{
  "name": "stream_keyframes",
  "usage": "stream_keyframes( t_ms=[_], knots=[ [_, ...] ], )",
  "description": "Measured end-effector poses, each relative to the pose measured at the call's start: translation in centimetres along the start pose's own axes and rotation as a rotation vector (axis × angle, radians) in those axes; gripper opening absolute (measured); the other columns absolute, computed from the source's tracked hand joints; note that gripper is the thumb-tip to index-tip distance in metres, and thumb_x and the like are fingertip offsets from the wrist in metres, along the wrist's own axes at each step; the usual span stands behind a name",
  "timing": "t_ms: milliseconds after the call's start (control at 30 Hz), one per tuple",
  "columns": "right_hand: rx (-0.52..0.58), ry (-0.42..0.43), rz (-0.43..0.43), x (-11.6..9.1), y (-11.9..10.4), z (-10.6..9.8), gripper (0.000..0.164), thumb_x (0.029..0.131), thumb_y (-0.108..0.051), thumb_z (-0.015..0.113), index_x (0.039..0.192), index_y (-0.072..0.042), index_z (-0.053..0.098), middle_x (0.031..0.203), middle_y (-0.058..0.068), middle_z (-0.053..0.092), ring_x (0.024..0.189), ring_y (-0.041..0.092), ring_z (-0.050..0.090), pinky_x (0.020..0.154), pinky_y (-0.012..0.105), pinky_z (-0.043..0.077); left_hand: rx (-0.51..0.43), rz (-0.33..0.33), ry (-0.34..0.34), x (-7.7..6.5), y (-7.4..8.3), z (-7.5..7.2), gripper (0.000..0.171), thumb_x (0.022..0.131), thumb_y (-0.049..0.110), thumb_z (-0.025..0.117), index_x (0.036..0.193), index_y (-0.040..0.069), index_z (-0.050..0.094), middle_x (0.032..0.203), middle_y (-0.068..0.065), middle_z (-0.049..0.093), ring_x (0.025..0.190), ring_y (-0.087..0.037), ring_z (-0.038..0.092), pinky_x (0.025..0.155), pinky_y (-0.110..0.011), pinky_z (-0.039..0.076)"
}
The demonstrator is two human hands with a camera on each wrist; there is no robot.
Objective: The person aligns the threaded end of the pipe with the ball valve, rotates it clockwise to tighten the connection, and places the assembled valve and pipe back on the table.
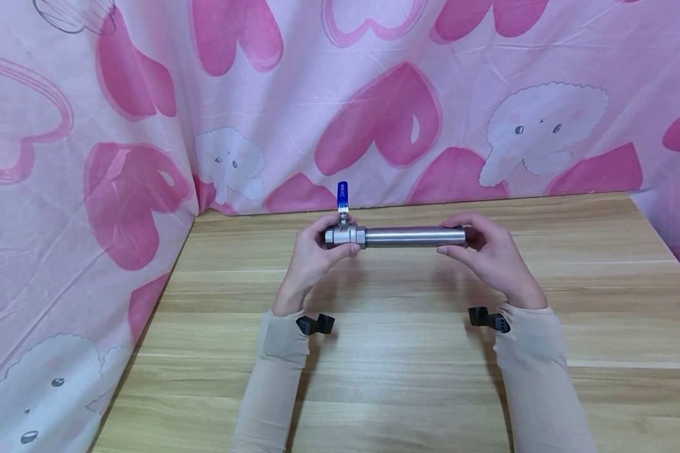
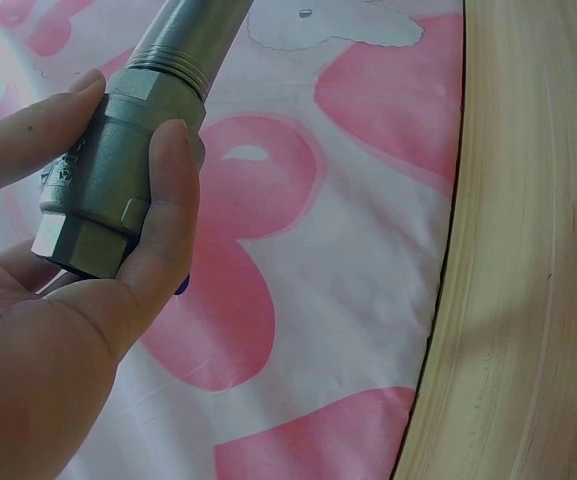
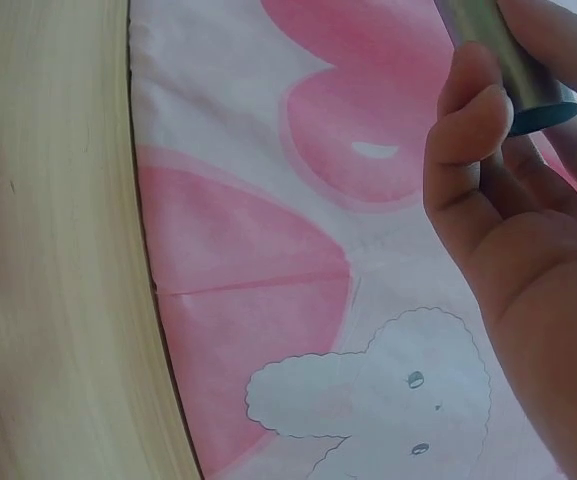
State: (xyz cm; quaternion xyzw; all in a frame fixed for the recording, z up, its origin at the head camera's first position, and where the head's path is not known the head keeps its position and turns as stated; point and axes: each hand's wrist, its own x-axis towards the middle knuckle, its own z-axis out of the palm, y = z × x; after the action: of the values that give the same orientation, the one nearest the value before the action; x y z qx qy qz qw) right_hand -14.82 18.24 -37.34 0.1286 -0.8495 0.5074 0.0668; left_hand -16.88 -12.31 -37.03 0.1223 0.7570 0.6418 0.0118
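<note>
Ball valve point(image 1: 344, 236) + steel pipe point(image 1: 408, 236), joined end to end, held crosswise above the table point(image 1: 402, 377).
L hand point(image 1: 313, 251) grips valve body, thumb on near side, fingers opp.; R hand point(image 1: 495, 255) grips pipe's free end betwn thumb & fingers, so wt. is prob. shared & the long piece held abt. level. Blue handle point(image 1: 342, 196) points away from person, twd. the curtain point(image 1: 294, 126), prob. so L fingers can wrap the body w/o hitting it. L wrist view shows threads point(image 2: 173, 62) bare betwn valve & smooth pipe, so joint likely isn't run all the way in; holding each part separately would suit twisting one vs. the other.
</note>
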Motion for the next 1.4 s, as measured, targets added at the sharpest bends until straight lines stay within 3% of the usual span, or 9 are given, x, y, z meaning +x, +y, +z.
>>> stream_keyframes(
  t_ms=[267, 600, 900, 1400],
  knots=[
    [-0.016, -0.008, 0.016, 0.04, 0.11, 0.00, 0.039, 0.081, -0.014, 0.077, 0.118, -0.016, 0.064, 0.108, 0.003, 0.065, 0.080, 0.011, 0.060, 0.067, 0.017, 0.050, 0.002, -0.003, 0.000, 0.04, 0.00, -0.04, 0.054, 0.075, 0.006, 0.081, 0.125, 0.015, 0.063, 0.122, -0.004, 0.065, 0.105, -0.020, 0.058, 0.091, -0.031, 0.051],
    [0.014, -0.006, 0.024, 0.00, 0.13, 0.04, 0.037, 0.082, -0.015, 0.077, 0.117, -0.014, 0.065, 0.101, -0.001, 0.065, 0.077, 0.011, 0.060, 0.064, 0.018, 0.050, -0.018, 0.014, 0.010, -0.01, 0.00, 0.03, 0.055, 0.073, 0.002, 0.081, 0.124, 0.009, 0.063, 0.119, -0.009, 0.066, 0.100, -0.019, 0.060, 0.083, -0.026, 0.052],
    [0.005, -0.024, 0.031, -0.03, 0.15, -0.12, 0.035, 0.086, -0.022, 0.073, 0.119, -0.012, 0.064, 0.100, -0.001, 0.065, 0.078, 0.015, 0.057, 0.063, 0.020, 0.050, 0.008, 0.003, 0.005, 0.05, -0.03, 0.00, 0.053, 0.074, 0.005, 0.081, 0.124, 0.010, 0.063, 0.119, -0.006, 0.066, 0.102, -0.020, 0.060, 0.087, -0.029, 0.052],
    [0.000, -0.033, 0.041, -0.01, 0.24, -0.05, 0.030, 0.089, -0.019, 0.070, 0.118, -0.015, 0.065, 0.089, -0.002, 0.063, 0.073, 0.014, 0.056, 0.060, 0.021, 0.048, 0.029, -0.007, 0.002, 0.08, -0.18, -0.01, 0.053, 0.075, 0.008, 0.082, 0.124, 0.014, 0.063, 0.120, -0.004, 0.067, 0.104, -0.020, 0.059, 0.091, -0.033, 0.050]
  ],
)
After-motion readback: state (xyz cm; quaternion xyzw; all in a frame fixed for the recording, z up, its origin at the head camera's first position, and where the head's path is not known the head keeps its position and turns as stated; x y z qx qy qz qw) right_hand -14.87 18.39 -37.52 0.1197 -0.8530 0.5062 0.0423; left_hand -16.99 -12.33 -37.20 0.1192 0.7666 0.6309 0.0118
